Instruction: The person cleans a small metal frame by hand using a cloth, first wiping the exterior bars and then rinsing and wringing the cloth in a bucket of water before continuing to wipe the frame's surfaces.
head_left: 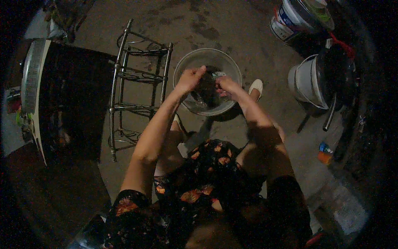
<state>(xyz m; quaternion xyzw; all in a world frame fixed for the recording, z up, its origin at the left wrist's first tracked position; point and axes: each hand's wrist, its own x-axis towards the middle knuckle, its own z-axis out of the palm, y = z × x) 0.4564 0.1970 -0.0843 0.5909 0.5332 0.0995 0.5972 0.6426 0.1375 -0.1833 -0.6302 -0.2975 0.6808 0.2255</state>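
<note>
A round metal basin (pixel 234 64) stands on the floor in front of me. Inside lies a dark, limp thing that looks like wet cloth (pixel 206 89), though the dim light hides its details. My left hand (pixel 190 79) is over the basin's left side, its fingers curled in at the cloth's edge. At the right side my right hand (pixel 226 86) is closed, with a pale, patterned bit (pixel 218 74) showing beside its fingers. What that bit is I cannot make out.
A metal rack (pixel 118 76) stands left of the basin, beside a dark cabinet (pixel 74 95). On the right are a white bucket (pixel 304 81), a dark pan-like thing with a handle (pixel 330 112) and a larger labelled tub (pixel 286 23). A small blue-and-orange packet (pixel 325 153) lies lower right.
</note>
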